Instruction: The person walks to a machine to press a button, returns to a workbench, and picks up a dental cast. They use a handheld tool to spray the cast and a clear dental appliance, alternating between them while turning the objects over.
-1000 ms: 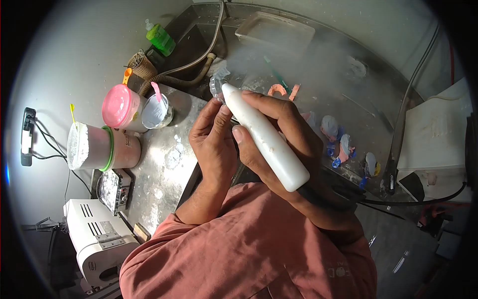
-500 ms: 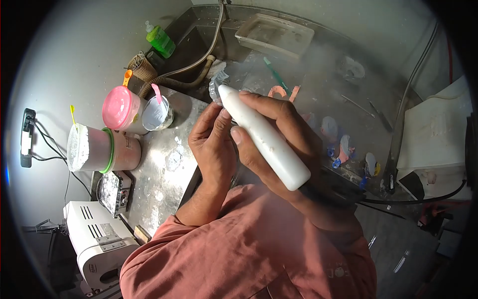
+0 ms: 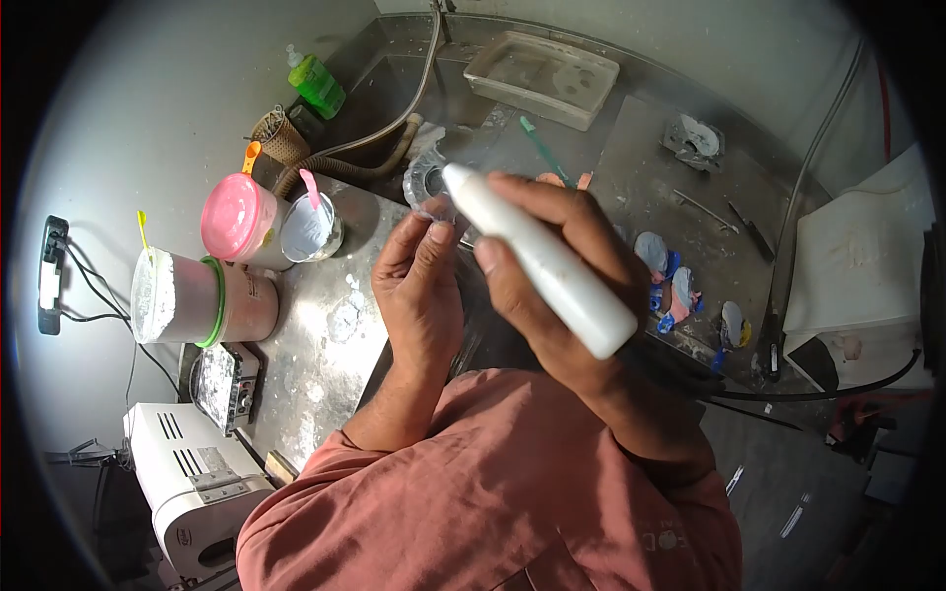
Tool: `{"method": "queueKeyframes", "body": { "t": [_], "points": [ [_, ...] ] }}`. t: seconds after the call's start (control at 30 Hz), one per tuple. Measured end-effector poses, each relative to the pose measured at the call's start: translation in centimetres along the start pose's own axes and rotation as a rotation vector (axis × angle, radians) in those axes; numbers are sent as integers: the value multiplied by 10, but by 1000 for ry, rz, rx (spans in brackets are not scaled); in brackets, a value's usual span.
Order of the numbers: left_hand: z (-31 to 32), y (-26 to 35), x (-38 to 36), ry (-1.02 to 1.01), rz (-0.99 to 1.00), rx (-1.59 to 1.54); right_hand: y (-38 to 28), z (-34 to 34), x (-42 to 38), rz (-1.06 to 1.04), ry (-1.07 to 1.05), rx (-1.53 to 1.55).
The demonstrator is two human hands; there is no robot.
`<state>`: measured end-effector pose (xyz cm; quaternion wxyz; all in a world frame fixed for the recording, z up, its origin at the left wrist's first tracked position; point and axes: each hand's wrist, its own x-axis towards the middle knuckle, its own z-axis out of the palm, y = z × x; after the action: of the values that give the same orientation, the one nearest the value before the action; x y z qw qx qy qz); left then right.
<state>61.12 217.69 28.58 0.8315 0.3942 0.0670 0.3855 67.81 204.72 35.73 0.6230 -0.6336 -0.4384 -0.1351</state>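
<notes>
My left hand (image 3: 421,281) pinches a clear, thin plastic piece (image 3: 424,184) between thumb and fingertips. Part of that piece shows beyond the fingers, with a dark round spot near its middle. My right hand (image 3: 567,261) is wrapped round a white cylindrical tool (image 3: 552,268) with a tapered tip. The tip points up and left, close beside the clear piece; whether they touch, I cannot tell.
Tubs with powder and a pink lid (image 3: 231,215) stand left, near a bowl (image 3: 310,229) with a pink spatula. A tray (image 3: 544,79), green-handled tool (image 3: 542,148), thin metal tools and colored molds (image 3: 678,295) lie beyond. A white machine (image 3: 192,483) sits lower left.
The white tool and my right hand have moved slightly right and down. More of the clear piece shows, and the haze over the right side of the table has thinned.
</notes>
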Motion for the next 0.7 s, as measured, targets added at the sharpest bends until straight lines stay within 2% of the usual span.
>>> {"method": "queueKeyframes", "body": {
  "t": [0.03,0.1,0.17,0.2,0.23,0.3,0.33,0.7],
  "points": [
    [4,4,1,-70,-2,8,0,0,1,43,20,-5],
    [7,13,-1,-143,-110,-91,-1,0,6,264,143,91],
    [10,19,-6,-154,-160,-138,7,-2,11,374,137,209],
    [10,22,-8,-209,-214,-202,13,-8,12,382,70,293],
    [12,24,-9,-264,-269,-266,12,-7,12,382,72,290],
    [14,28,-12,-289,-288,-280,9,-5,11,291,94,551],
    [14,28,-13,-311,-295,-275,9,-7,11,295,93,584],
    [20,27,-14,-330,-309,-256,-6,-19,5,253,84,372]
  ]
}}
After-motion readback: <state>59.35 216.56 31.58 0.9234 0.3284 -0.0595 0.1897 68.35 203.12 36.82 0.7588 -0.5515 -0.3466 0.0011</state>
